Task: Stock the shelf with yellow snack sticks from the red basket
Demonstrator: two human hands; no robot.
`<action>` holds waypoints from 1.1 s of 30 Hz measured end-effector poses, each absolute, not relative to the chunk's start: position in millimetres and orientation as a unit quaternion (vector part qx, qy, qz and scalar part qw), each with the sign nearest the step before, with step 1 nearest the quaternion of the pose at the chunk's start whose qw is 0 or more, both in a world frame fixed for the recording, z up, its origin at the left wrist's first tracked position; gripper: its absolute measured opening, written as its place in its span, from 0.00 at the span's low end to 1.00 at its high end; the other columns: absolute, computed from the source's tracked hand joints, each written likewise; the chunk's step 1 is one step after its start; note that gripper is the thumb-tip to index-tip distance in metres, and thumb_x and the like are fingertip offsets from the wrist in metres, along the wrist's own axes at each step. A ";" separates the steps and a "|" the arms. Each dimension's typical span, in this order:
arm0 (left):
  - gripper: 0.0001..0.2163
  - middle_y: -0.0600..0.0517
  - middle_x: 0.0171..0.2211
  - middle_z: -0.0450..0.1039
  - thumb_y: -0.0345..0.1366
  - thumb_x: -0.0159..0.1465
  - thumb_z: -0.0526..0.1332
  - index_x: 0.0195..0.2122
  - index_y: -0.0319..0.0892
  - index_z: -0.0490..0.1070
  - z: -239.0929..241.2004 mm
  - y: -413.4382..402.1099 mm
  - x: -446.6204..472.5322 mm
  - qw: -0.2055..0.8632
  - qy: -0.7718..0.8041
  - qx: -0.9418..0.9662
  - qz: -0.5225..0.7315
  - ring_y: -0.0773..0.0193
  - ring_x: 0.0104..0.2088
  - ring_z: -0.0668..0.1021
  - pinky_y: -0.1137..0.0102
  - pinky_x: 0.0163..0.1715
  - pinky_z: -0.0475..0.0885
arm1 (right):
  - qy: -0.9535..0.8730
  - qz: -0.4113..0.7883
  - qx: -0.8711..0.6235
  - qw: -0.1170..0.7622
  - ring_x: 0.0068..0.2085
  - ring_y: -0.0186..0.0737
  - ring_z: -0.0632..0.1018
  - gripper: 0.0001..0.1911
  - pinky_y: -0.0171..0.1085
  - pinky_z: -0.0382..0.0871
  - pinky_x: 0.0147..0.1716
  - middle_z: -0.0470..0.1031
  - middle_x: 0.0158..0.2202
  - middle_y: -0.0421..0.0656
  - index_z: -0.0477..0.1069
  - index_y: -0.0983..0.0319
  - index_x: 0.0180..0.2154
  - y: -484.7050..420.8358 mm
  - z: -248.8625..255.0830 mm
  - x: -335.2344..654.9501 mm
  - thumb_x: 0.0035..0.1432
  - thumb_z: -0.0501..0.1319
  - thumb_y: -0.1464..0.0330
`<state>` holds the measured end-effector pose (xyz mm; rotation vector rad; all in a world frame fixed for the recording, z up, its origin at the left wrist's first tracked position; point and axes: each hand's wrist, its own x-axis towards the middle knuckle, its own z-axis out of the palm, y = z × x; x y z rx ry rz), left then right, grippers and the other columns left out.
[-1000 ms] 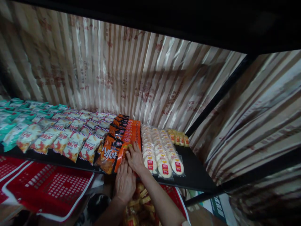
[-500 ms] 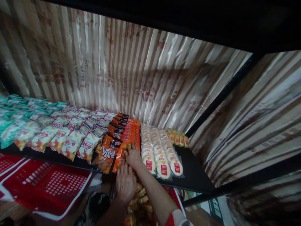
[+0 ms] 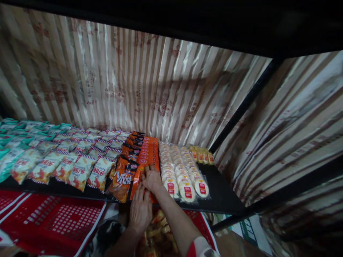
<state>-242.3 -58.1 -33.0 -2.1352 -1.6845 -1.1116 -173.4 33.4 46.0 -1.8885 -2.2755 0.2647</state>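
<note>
A row of orange-and-black snack packets [image 3: 123, 180] stands stacked front to back on a black shelf. My right hand [image 3: 151, 179] rests on the front packet's orange part, with its fingertips against the wrapper. Just below and to the left, my left hand [image 3: 140, 207] lies at that packet's lower edge, fingers stretched out. The two hands nearly touch. Right beside them are rows of round white crackers [image 3: 187, 191] in clear wrappers. White snack bags [image 3: 80, 171] with red lettering fill the shelf to the left.
Teal bags [image 3: 10, 160] stand at the far left and small yellow packs [image 3: 201, 155] at the back right. Below the shelf are a red basket [image 3: 64, 217] and loose gold-wrapped items [image 3: 158, 232]. A black post [image 3: 241, 107] rises on the right; striped sheeting [image 3: 120, 78] hangs behind.
My view has shifted slightly, so the shelf front sits lower in the picture. Both hands stay on the front orange packet, the left slightly lower in view.
</note>
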 end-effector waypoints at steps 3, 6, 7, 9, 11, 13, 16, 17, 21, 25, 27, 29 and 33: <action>0.19 0.43 0.51 0.68 0.22 0.59 0.48 0.46 0.37 0.72 -29.7 -57.8 -253.1 0.091 -0.534 -0.740 -0.399 0.55 0.56 0.67 0.61 0.52 0.70 | -0.762 0.085 -0.634 0.096 0.58 0.50 0.67 0.24 0.44 0.60 0.55 0.63 0.60 0.55 0.66 0.65 0.55 35.4 46.2 -170.9 0.59 0.50 0.63; 0.18 0.44 0.51 0.68 0.21 0.60 0.47 0.43 0.39 0.74 -24.1 -59.6 -262.5 0.073 -0.511 -0.746 -0.422 0.57 0.55 0.67 0.61 0.51 0.72 | -0.763 0.082 -0.634 0.095 0.57 0.50 0.68 0.24 0.44 0.62 0.54 0.62 0.60 0.54 0.65 0.64 0.55 37.5 45.5 -169.0 0.58 0.51 0.64; 0.18 0.44 0.51 0.67 0.21 0.61 0.47 0.41 0.40 0.74 -22.3 -60.5 -265.2 0.068 -0.511 -0.744 -0.425 0.57 0.55 0.68 0.61 0.51 0.72 | -0.763 0.082 -0.634 0.091 0.57 0.51 0.68 0.25 0.44 0.62 0.54 0.62 0.60 0.54 0.65 0.64 0.56 38.1 45.6 -168.9 0.58 0.51 0.64; 0.18 0.44 0.51 0.67 0.21 0.62 0.47 0.39 0.40 0.74 -19.4 -62.3 -269.8 0.060 -0.523 -0.736 -0.426 0.57 0.54 0.68 0.61 0.50 0.73 | -0.766 0.083 -0.632 0.078 0.58 0.51 0.68 0.25 0.45 0.61 0.54 0.61 0.61 0.55 0.64 0.64 0.56 39.1 46.9 -169.2 0.58 0.52 0.65; 0.18 0.43 0.51 0.67 0.20 0.61 0.46 0.38 0.40 0.75 -17.5 -64.1 -273.1 0.056 -0.536 -0.727 -0.424 0.57 0.53 0.69 0.61 0.49 0.74 | -0.772 0.087 -0.627 0.061 0.59 0.51 0.66 0.26 0.45 0.60 0.56 0.60 0.61 0.55 0.64 0.65 0.56 39.0 49.8 -169.8 0.57 0.53 0.65; 0.19 0.43 0.51 0.67 0.19 0.60 0.46 0.36 0.39 0.75 -16.3 -66.4 -274.8 0.050 -0.541 -0.725 -0.423 0.56 0.53 0.69 0.61 0.48 0.74 | -0.779 0.086 -0.618 0.052 0.61 0.50 0.64 0.26 0.45 0.58 0.57 0.59 0.62 0.55 0.63 0.66 0.57 37.6 54.0 -170.3 0.56 0.55 0.65; 0.19 0.43 0.51 0.68 0.18 0.59 0.46 0.35 0.39 0.75 -13.8 -72.2 -274.5 0.034 -0.546 -0.726 -0.416 0.56 0.54 0.69 0.61 0.49 0.73 | -0.790 0.073 -0.605 0.062 0.63 0.49 0.60 0.25 0.45 0.54 0.60 0.58 0.63 0.55 0.64 0.67 0.55 33.2 60.9 -169.8 0.56 0.55 0.67; 0.19 0.44 0.51 0.68 0.18 0.59 0.46 0.35 0.40 0.75 -12.7 -74.8 -273.8 0.028 -0.549 -0.726 -0.412 0.56 0.54 0.69 0.61 0.50 0.73 | -0.793 0.068 -0.602 0.066 0.64 0.49 0.58 0.24 0.45 0.52 0.61 0.57 0.63 0.56 0.65 0.68 0.55 31.4 63.0 -169.2 0.56 0.55 0.68; 0.19 0.45 0.54 0.67 0.18 0.57 0.47 0.35 0.41 0.76 -7.1 -89.2 -268.8 0.007 -0.559 -0.721 -0.410 0.56 0.55 0.69 0.60 0.51 0.72 | -0.802 0.071 -0.588 0.080 0.64 0.48 0.58 0.25 0.43 0.52 0.61 0.58 0.63 0.57 0.64 0.70 0.56 21.1 68.0 -165.9 0.56 0.55 0.70; 0.19 0.45 0.51 0.70 0.18 0.57 0.47 0.32 0.41 0.76 -4.1 -105.7 -261.0 -0.002 -0.574 -0.702 -0.420 0.57 0.53 0.72 0.61 0.49 0.73 | -0.811 0.093 -0.559 0.150 0.63 0.44 0.62 0.22 0.41 0.56 0.61 0.59 0.63 0.52 0.67 0.65 0.54 -2.9 65.9 -166.3 0.58 0.53 0.71; 0.20 0.46 0.47 0.73 0.18 0.56 0.46 0.31 0.41 0.76 -4.3 -113.5 -256.2 -0.005 -0.584 -0.691 -0.426 0.59 0.50 0.74 0.61 0.49 0.74 | -0.798 0.113 -0.553 0.211 0.62 0.42 0.63 0.20 0.41 0.57 0.60 0.61 0.62 0.51 0.69 0.64 0.52 -21.8 61.3 -168.7 0.58 0.51 0.72; 0.21 0.46 0.45 0.74 0.17 0.56 0.46 0.34 0.41 0.77 -4.7 -121.3 -251.0 -0.016 -0.597 -0.679 -0.428 0.59 0.48 0.75 0.63 0.49 0.73 | -0.774 0.132 -0.550 0.284 0.61 0.41 0.65 0.19 0.41 0.59 0.60 0.63 0.61 0.50 0.72 0.64 0.49 -44.8 54.1 -170.9 0.59 0.49 0.71; 0.20 0.45 0.48 0.74 0.21 0.59 0.48 0.45 0.39 0.75 -3.9 -138.8 -238.9 -0.089 -0.635 -0.642 -0.420 0.61 0.48 0.75 0.65 0.51 0.71 | -0.710 0.150 -0.563 0.395 0.58 0.43 0.69 0.21 0.46 0.62 0.58 0.68 0.57 0.52 0.73 0.63 0.47 -99.7 29.0 -165.5 0.61 0.45 0.70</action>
